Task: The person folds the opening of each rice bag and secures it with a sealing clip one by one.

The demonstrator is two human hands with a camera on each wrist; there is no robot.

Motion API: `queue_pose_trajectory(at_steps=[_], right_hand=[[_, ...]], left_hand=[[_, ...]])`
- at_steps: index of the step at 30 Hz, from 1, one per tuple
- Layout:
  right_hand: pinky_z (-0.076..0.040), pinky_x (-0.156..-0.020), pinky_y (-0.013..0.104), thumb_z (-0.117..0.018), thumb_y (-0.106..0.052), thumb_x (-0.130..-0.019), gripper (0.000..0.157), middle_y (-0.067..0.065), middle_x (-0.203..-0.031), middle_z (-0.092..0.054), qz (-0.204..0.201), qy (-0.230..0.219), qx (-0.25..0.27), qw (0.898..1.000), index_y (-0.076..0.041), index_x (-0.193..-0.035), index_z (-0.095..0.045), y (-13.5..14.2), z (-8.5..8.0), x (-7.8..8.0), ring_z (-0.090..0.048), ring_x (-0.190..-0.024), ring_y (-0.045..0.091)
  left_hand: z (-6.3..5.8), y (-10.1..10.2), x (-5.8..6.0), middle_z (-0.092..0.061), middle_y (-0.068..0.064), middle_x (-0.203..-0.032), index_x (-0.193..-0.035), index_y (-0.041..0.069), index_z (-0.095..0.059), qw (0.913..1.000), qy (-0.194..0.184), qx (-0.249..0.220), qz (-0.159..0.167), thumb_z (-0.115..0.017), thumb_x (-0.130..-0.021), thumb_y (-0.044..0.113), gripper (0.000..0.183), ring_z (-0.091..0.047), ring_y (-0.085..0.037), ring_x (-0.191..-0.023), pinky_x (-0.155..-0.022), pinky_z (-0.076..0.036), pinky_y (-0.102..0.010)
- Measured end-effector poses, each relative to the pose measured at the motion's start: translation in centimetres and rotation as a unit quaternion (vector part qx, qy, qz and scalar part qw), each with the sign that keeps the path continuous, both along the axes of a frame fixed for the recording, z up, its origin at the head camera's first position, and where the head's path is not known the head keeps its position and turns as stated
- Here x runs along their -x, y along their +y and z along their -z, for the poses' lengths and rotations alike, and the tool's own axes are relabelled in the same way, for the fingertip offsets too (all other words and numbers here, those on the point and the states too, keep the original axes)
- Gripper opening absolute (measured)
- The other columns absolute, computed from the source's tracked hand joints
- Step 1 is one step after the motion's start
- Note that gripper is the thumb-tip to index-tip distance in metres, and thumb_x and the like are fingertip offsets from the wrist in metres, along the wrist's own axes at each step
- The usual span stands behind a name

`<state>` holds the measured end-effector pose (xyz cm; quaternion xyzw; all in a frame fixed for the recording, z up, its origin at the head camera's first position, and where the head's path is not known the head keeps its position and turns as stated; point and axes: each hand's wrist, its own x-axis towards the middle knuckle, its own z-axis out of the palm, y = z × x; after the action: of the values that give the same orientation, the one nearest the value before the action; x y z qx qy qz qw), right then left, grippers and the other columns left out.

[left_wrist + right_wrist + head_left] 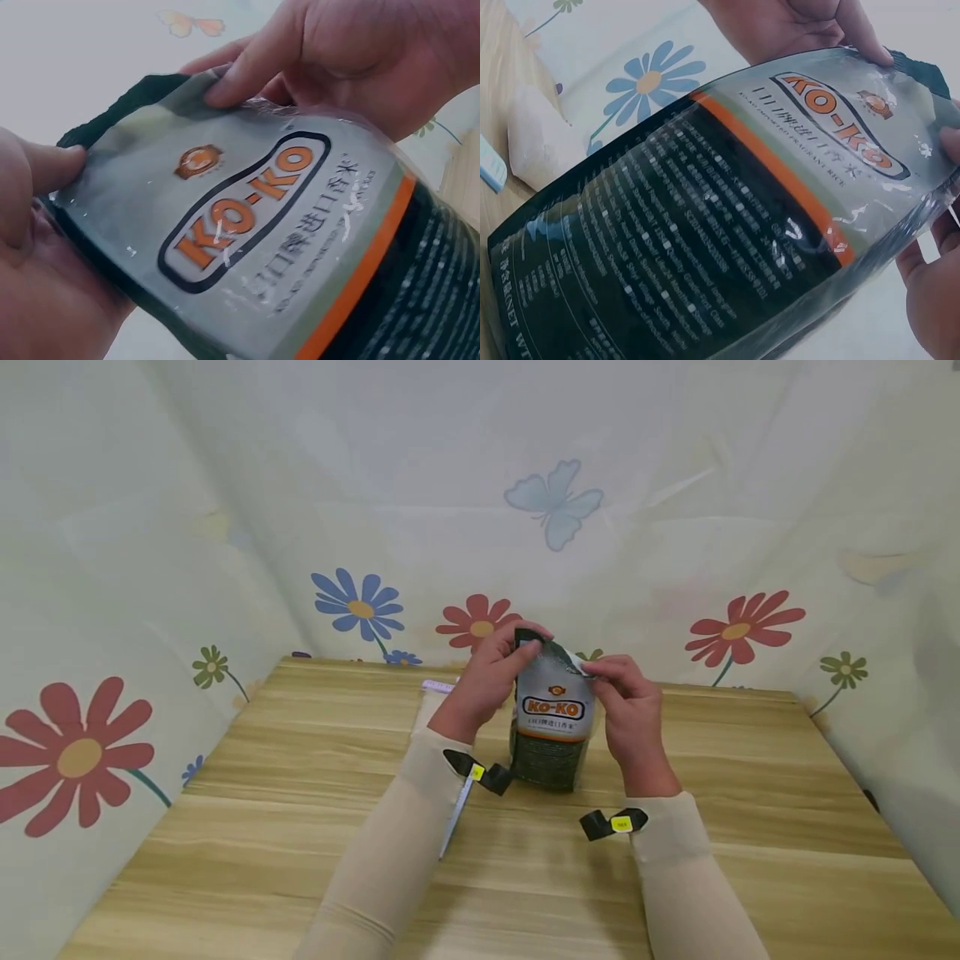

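Note:
A bag of KO-KO rice (551, 718), silver above and dark green below, stands upright on the wooden table. At its top left corner, my left hand (487, 681) pinches the edge between thumb and fingers. My right hand (630, 702) pinches the top right corner. The bag's top edge sags between the two hands, and a pale strip shows near the right fingers. In the left wrist view, the thumbs press on the silver front of the bag (127, 225). Printed text covers the bag's dark lower part (630, 255) in the right wrist view.
Left of the bag, partly hidden by my left forearm, lies a pale package (431, 706) with a purple edge. A thin light-blue strip (455, 822) lies beside that forearm. Behind the wooden table (225, 802) hangs a flowered cloth (637, 568).

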<state>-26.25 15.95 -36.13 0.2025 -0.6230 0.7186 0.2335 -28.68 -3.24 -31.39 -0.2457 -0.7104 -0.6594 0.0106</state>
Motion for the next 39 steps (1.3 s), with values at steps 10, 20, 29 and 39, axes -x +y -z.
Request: queue_pose_trajectory(at_steps=[10,20,29,39], right_hand=[[-0.05,-0.084,0.017,-0.059,0.004,-0.092,0.018,-0.002,-0.103,-0.053,-0.016,0.038,-0.056,0.998,0.008,-0.106,-0.07,0.1,0.5,0.1,-0.051,-0.099,0.016],[-0.046,-0.085,0.018,-0.049,0.014,-0.086,0.029,0.001,-0.104,-0.051,-0.016,0.093,-0.09,0.991,0.012,-0.111,-0.064,-0.2,0.0,-0.4,-0.049,-0.096,0.014],[-0.049,-0.073,0.016,-0.063,-0.012,-0.094,0.025,0.006,-0.1,-0.062,0.077,0.019,-0.152,0.985,-0.008,-0.118,-0.068,-1.4,-1.1,-0.7,-0.058,-0.087,0.005],[-0.051,-0.069,0.018,-0.071,-0.02,-0.089,0.018,-0.009,-0.09,-0.068,0.092,0.018,-0.149,0.984,-0.005,-0.099,-0.074,-1.3,-1.1,-0.9,-0.062,-0.082,0.001]], left_hand=[[0.7,1.0,-0.4,-0.058,-0.012,-0.115,-0.122,0.007,-0.054,0.9989,0.005,-0.04,-0.023,-0.051,-0.101,0.019,0.024,-0.058,-0.02,-0.103,-0.09,-0.048,-0.033],[1.0,1.7,-0.8,-0.061,-0.01,-0.103,-0.115,0.013,-0.058,0.9964,0.018,-0.019,-0.081,-0.069,-0.091,0.024,0.03,-0.065,-0.022,-0.086,-0.074,-0.056,-0.034],[1.0,1.5,-0.4,-0.063,-0.007,-0.106,-0.113,0.016,-0.062,0.9961,-0.018,-0.052,-0.069,-0.074,-0.087,0.021,0.029,-0.064,-0.021,-0.092,-0.078,-0.056,-0.034],[0.6,1.3,-0.5,-0.067,-0.001,-0.086,-0.097,0.003,-0.073,0.9952,-0.013,-0.086,-0.044,-0.073,-0.088,0.02,0.019,-0.064,-0.02,-0.084,-0.073,-0.055,-0.033]])
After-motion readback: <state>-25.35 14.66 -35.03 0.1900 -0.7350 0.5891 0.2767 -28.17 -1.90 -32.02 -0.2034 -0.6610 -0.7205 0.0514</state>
